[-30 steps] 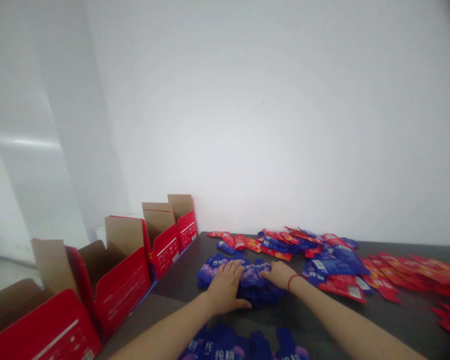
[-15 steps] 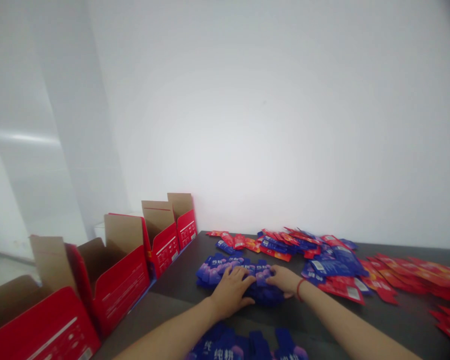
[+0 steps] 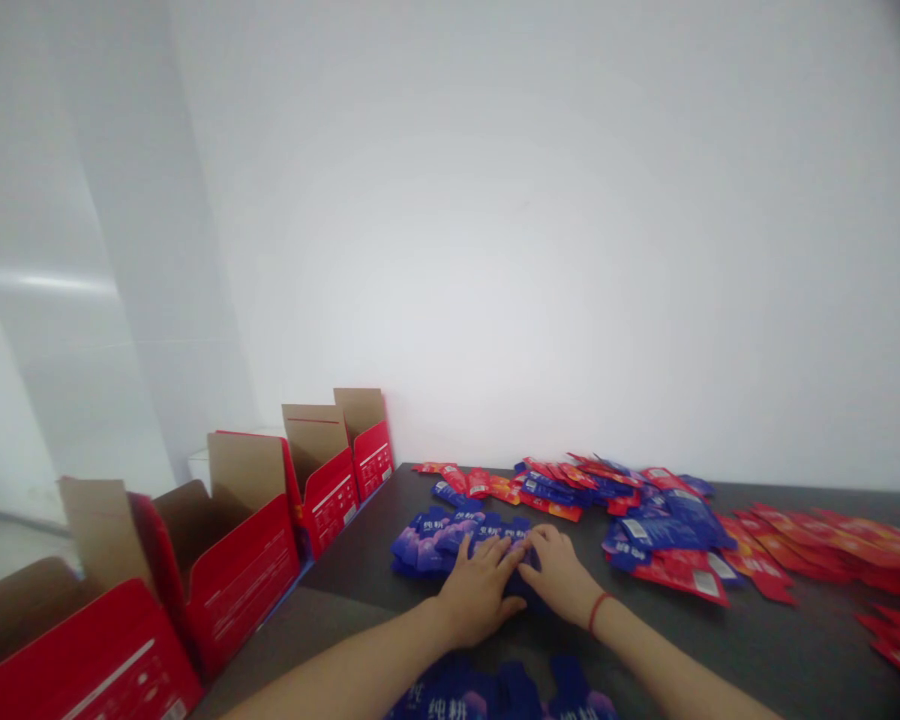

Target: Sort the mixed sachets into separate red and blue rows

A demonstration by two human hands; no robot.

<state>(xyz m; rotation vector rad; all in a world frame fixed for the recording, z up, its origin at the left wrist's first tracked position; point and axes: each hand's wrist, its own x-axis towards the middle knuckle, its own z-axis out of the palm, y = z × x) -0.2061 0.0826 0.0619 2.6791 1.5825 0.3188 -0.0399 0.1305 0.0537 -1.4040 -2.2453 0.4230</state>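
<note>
My left hand lies over a row of blue and purple pouches, its fingers stretched out and its thumb apart. At the right end of that row, my right hand has its fingers bent and closed around pouches, close against the left fingertips. The pouches overlap in a line on the dark table, with white lettering showing on top. Both hands hide the right part of the row. Nearer to me lies a second group of blue pouches, cut off by the frame's lower edge.
Several open red cartons line the table's left edge, flaps up. Mixed red and blue pouches are heaped at the back right. Overlapping red pouches spread further right. A white wall stands behind the table.
My right hand has moved from the right side of the row in toward my left hand. The left hand has slid slightly right over the pouches.
</note>
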